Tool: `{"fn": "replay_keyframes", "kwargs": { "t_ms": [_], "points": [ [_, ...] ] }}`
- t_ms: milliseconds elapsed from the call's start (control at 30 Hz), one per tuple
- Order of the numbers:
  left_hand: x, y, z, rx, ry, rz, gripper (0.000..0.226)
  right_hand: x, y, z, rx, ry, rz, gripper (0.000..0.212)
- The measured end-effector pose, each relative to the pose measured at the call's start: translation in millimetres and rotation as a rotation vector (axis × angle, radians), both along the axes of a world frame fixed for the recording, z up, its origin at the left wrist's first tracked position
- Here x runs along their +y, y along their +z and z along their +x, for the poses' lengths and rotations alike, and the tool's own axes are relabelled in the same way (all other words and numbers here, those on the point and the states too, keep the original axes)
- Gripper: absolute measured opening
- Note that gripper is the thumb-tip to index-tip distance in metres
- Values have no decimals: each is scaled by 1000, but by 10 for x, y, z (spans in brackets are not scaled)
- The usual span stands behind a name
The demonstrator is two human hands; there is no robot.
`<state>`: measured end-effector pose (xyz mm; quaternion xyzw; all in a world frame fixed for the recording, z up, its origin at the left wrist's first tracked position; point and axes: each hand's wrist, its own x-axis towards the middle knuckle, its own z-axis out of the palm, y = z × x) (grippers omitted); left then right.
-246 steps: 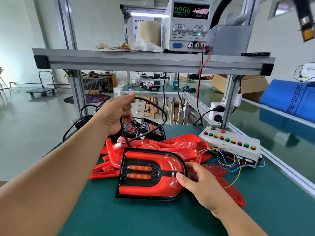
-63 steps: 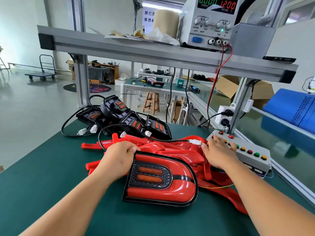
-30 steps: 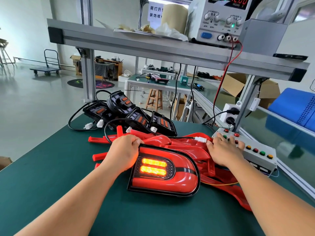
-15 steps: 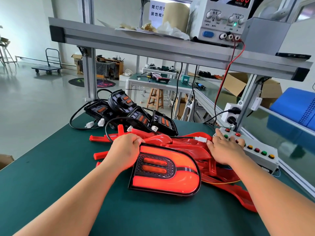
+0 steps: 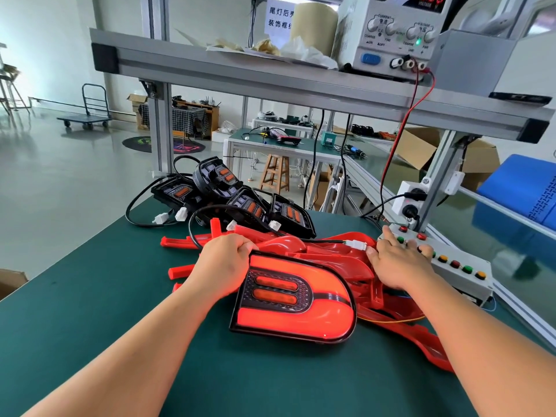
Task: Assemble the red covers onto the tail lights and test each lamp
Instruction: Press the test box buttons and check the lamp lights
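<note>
Floor, far left: a platform trolley (image 5: 85, 117) stood near the wall, with a round floor mat (image 5: 164, 145) closer in.
Behind the bench: a wooden stool (image 5: 275, 176) stood at a green-topped workbench (image 5: 249, 141) littered with tools.
Aluminium shelf (image 5: 210, 72): a brown roll (image 5: 313, 24) stood beside crumpled paper (image 5: 307, 52), with a sign in Chinese characters (image 5: 278, 18) behind them.
Right: an open cardboard box (image 5: 418, 145) lay behind the upright, and a blue crate (image 5: 520, 188) sat at the edge of the view.
</note>
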<state>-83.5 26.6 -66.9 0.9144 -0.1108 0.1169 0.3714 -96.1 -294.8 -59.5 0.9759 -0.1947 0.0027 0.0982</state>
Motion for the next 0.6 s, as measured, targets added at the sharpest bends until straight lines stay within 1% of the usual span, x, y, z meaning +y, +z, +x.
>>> {"fn": "replay_keyframes", "kwargs": {
  "t_ms": [133,267,300,367,433,500,600],
  "points": [
    [4,14,-13,11,-5,2,28,-16,-1,-28,-25,-7,36,61],
    [0,6,-35,34,14,-42,26,-74,13,-101,-95,-17,75,52],
    [-2,9,-40,38,14,-49,26,-103,28,-134,-116,-45,92,56],
    [-4,18,-47,45,7,-64,26,-176,61,-220,-147,-134,113,73],
    [-5,23,-52,50,4,-74,26,-255,85,-319,-155,-220,103,84],
    [-6,17,-50,49,7,-82,25,-309,81,-412,-128,-266,87,86],
    [-3,15,-57,36,11,-79,26,-331,56,-495,-80,-273,71,81]
  ]
}}
